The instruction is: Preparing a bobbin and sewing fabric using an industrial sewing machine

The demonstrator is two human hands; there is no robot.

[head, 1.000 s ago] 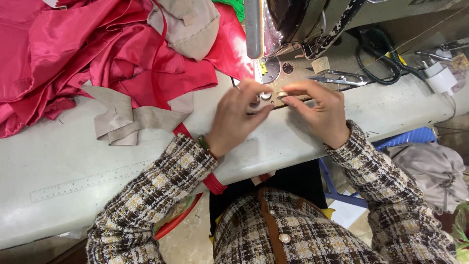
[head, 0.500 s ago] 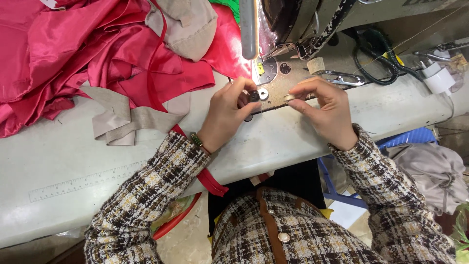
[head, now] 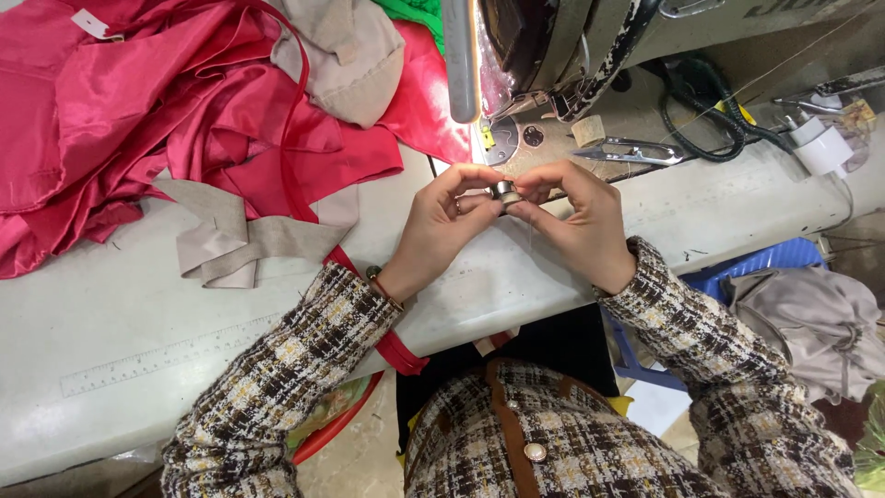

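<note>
Both my hands meet over the front part of the white sewing table (head: 138, 304), just before the sewing machine (head: 572, 46). Between the fingertips of my left hand (head: 442, 226) and my right hand (head: 576, 221) sits a small round metal bobbin (head: 506, 193). A thin thread runs down from it past my right palm. Both wrists wear tweed check sleeves.
A heap of red satin fabric (head: 138, 111) and beige cloth strips (head: 240, 235) covers the table's left. Small thread snips (head: 636, 150) and a black cable (head: 701, 120) lie by the machine base. A white thread spool (head: 823, 148) stands at the right. A ruler (head: 175, 355) is stuck along the front edge.
My hands have drawn back from the machine's needle plate toward me and closed in together, lifting the small metal bobbin between the fingertips.
</note>
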